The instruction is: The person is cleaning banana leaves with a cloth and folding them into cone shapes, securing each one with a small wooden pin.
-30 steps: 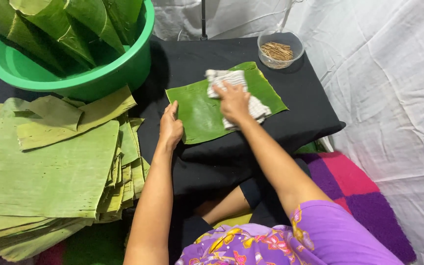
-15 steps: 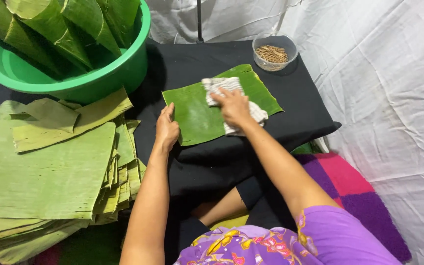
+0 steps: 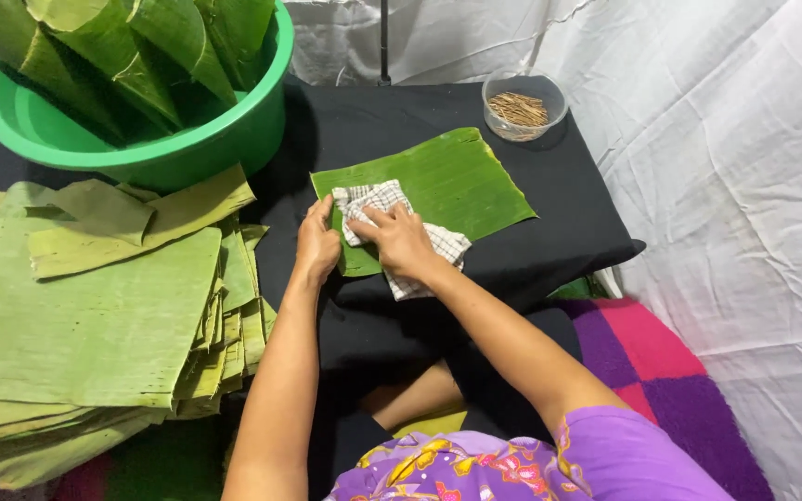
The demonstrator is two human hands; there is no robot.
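Note:
A green banana leaf piece [image 3: 457, 181] lies flat on the black-covered table [image 3: 568, 176]. My right hand [image 3: 399, 241] presses a white checked cloth [image 3: 373, 199] onto the leaf's near left part, fingers curled over it. My left hand [image 3: 316, 243] rests on the leaf's left edge, holding it down against the table, right beside the cloth.
A green plastic basin [image 3: 155, 153] full of rolled leaves stands at the back left. A thick stack of cut leaf sheets [image 3: 85, 315] lies at the left. A small clear bowl of thin sticks [image 3: 523, 107] sits at the table's far edge. White sheeting hangs right.
My right hand has dragged the cloth across the leaf from its right side to the near left corner, ending beside my left hand, which stayed on the leaf's edge.

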